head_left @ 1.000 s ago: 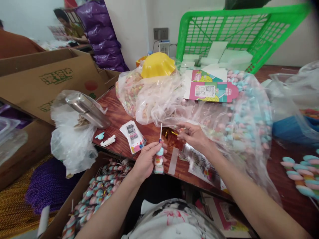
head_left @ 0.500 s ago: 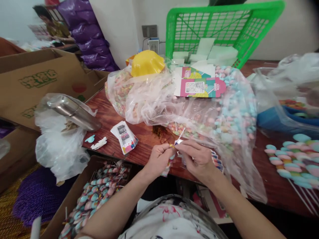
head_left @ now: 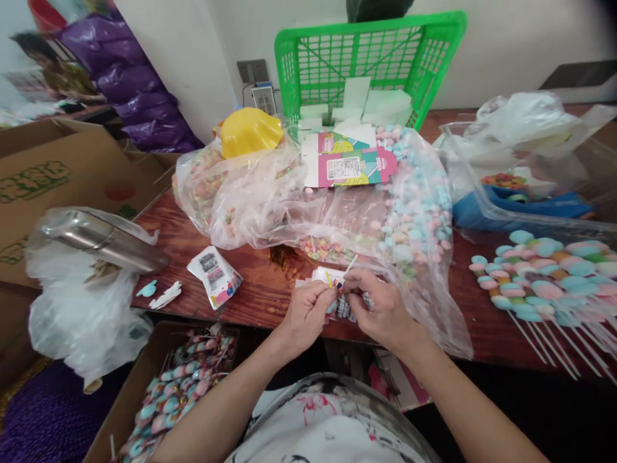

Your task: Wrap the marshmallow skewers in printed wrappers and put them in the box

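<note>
Fingertips nearly together on each side, my left hand [head_left: 310, 310] and right hand [head_left: 380, 305] pinch one wrapped candy [head_left: 331, 307] between them, mostly hidden behind the left. Its stick [head_left: 352, 264] leans up towards one o'clock past my right fingers, and a gold tie [head_left: 329, 278] pokes up at its neck. Left, I'd say, steadies the wrapper, leaving right free to work at the neck; whether right grips tie or film, I can't tell. Printed sleeves [head_left: 346, 310] lie right under my hands, probably for quick reach. More gold ties [head_left: 279, 257] wait at ten o'clock, cards [head_left: 213, 276] stacked at nine. At eight, below the table [head_left: 260, 296] edge, a box holds wrapped candies [head_left: 168, 399], likely so they can drop in. Bare candies [head_left: 549, 276] lie at three, sticks towards me, presumably for easy picking. Beyond, at one, a clear bag [head_left: 419, 199] bulges with more candy, a flat carton [head_left: 347, 166] on top. Farther off, a yellow bowl [head_left: 250, 133] sits at eleven, and a green basket [head_left: 371, 51] tilts against the wall at twelve
</note>
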### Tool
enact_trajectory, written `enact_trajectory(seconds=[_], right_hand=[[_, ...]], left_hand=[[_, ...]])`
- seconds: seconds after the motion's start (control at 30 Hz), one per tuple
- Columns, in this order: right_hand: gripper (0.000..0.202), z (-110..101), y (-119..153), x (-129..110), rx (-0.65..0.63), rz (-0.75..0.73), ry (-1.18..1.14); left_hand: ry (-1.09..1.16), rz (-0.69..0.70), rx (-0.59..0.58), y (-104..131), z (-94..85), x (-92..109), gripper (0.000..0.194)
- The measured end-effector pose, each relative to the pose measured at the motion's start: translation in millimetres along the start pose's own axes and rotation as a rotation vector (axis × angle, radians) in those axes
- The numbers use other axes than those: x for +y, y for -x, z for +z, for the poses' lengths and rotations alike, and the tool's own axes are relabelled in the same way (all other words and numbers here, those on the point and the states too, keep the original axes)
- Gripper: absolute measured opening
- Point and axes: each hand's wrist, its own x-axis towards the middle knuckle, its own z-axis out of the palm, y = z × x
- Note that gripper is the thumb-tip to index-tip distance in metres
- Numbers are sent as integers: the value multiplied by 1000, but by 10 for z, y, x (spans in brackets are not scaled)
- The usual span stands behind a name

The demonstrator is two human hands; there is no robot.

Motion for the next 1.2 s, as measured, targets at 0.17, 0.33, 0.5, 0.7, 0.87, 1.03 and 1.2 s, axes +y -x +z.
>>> enact_trajectory(seconds=[0.17, 0.33, 0.5, 0.7, 0.87, 1.03, 1.2], right_hand=[[6, -22, 18, -32, 3, 165, -126], [13, 35, 81, -44, 13, 443, -466], [12, -4, 99, -3, -18, 487, -531], [26, -281, 48, 108, -323, 427, -644], [18, -586, 74, -38, -438, 75, -449], [26, -764, 265, -243, -283, -542, 72], [32, -821, 426, -352, -261, -654, 217]], left_hand=[[-32, 20, -19, 7, 3, -12, 42], [-60, 131, 23, -3, 44, -22, 34], [-119, 199, -23, -64, 75, 30, 35], [65, 29, -227, -72, 114, 163, 38], [430, -404, -574, -33, 135, 204, 39], [475, -586, -942, -103, 112, 237, 38], [375, -619, -1158, -171, 120, 329, 40]])
